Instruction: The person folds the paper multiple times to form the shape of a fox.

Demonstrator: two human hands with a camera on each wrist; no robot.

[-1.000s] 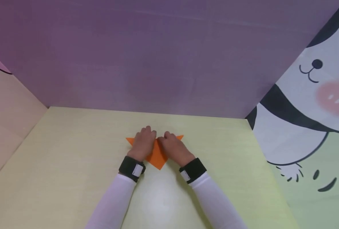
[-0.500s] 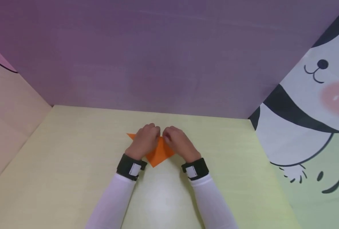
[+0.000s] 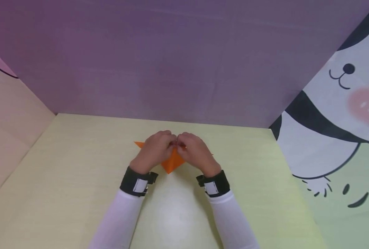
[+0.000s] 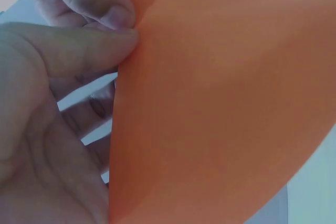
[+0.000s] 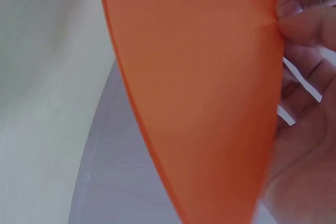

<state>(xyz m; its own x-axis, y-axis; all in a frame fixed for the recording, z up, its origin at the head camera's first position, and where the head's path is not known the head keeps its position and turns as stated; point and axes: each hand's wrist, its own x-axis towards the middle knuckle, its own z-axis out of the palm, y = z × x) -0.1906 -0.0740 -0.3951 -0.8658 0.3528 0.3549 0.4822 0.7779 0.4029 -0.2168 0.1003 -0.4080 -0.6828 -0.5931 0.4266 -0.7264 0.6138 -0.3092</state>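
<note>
Both hands meet at the upper edge of a folded sheet of orange paper (image 3: pixel 169 166), whose lower corner points toward the person. My left hand (image 3: pixel 154 149) pinches that edge between thumb and fingers, as the left wrist view of the paper (image 4: pixel 220 87) shows. Right beside it, my right hand (image 3: pixel 198 152) pinches the same edge, its thumb close to the other thumb on the paper (image 5: pixel 199 77) in the right wrist view. One pointed corner sticks out left of the left hand; most of the right side is hidden behind the right hand.
Under the hands lies a pale wooden table (image 3: pixel 78 173). A purple panel (image 3: pixel 159 62) stands along its far edge, and a wall with a panda picture (image 3: pixel 327 114) is at the right. Black bands (image 3: pixel 137 181) circle the wrists.
The two hands have come together until they meet at the paper's upper edge. The paper has turned slightly and risen, its lower corner shifting away from the person.
</note>
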